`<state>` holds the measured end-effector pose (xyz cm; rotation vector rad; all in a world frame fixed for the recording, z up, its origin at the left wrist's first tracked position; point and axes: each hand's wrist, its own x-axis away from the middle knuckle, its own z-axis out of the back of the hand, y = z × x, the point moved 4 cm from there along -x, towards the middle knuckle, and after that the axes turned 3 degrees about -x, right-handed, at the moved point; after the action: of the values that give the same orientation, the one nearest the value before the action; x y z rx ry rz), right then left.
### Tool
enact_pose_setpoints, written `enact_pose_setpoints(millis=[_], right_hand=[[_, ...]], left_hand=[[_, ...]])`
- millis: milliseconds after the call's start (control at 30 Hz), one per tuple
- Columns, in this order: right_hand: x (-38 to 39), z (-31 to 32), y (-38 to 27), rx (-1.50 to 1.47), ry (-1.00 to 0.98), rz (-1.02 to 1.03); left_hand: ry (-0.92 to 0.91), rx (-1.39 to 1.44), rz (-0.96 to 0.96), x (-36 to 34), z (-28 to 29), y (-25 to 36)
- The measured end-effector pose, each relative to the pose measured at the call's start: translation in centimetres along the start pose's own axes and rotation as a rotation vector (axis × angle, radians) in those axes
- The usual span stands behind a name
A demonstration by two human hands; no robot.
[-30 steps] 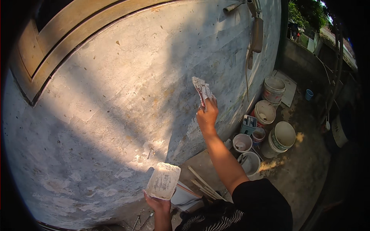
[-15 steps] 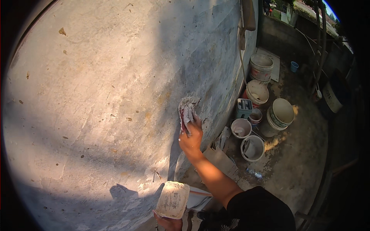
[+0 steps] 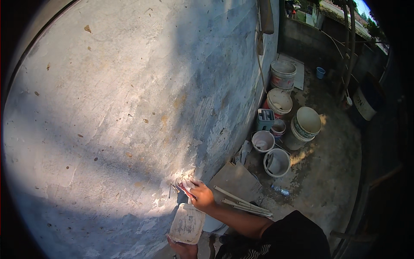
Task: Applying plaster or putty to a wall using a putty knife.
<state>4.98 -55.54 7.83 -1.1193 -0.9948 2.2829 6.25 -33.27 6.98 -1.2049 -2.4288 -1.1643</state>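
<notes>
My right hand [image 3: 202, 197] is closed around a putty knife [image 3: 186, 190] with a red part showing, its blade caked in pale putty and close against the lower wall [image 3: 142, 86]. Just below it, my left hand [image 3: 183, 249] holds a rectangular, putty-smeared tub [image 3: 188, 224] from underneath, near the wall. Most of the left fingers are hidden behind the tub. Two thin nail-like pieces [image 3: 174, 188] stick out of the wall beside the knife. Rough grey and white patches cover the wall around the blade.
Several buckets stand along the wall's foot at right, among them a white bucket [image 3: 277, 162] and a stacked pair [image 3: 307, 125]. Pale sticks [image 3: 246, 205] and a flat board [image 3: 235, 183] lie on the ground by my right arm. A plastic bottle [image 3: 281, 190] lies farther right.
My right hand has come down the wall with the putty knife, from mid-wall to just above the tub. The left hand and tub have shifted slightly left in view.
</notes>
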Motion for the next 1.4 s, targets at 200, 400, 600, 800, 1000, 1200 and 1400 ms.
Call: enact_pose_setpoints(millis=[200,400,600,800,1000,1200,1400], right_hand=[[2.0,5.8,6.0,-0.613,0.007,-0.338],[-4.5,14.3,5.6,-1.373,0.170,-0.650],[-8.6,17.6,4.0,-1.257,0.199,-0.594],[-18.0,24.2,0.1,-0.674,0.465,-0.059],[-24.9,25.5,-10.4,0.066,0.661,0.439],[-25.8,20.6,-10.7,0.093,0.584,0.426],[-24.7,18.6,-10.0,0.076,0.604,0.386]], left_hand=[[0.095,0.238,-0.098,1.9,0.6,-1.1],[0.038,0.218,-0.154,2.5,-2.2,-1.8],[0.035,0.211,-0.191,2.8,-5.6,-2.2],[0.027,0.277,-0.278,3.4,-6.6,-2.2],[-0.008,0.267,-0.290,3.8,-6.3,-1.9],[0.002,0.273,-0.284,2.6,-6.0,-1.7],[-0.039,0.252,-0.178,0.7,-5.2,-1.8]])
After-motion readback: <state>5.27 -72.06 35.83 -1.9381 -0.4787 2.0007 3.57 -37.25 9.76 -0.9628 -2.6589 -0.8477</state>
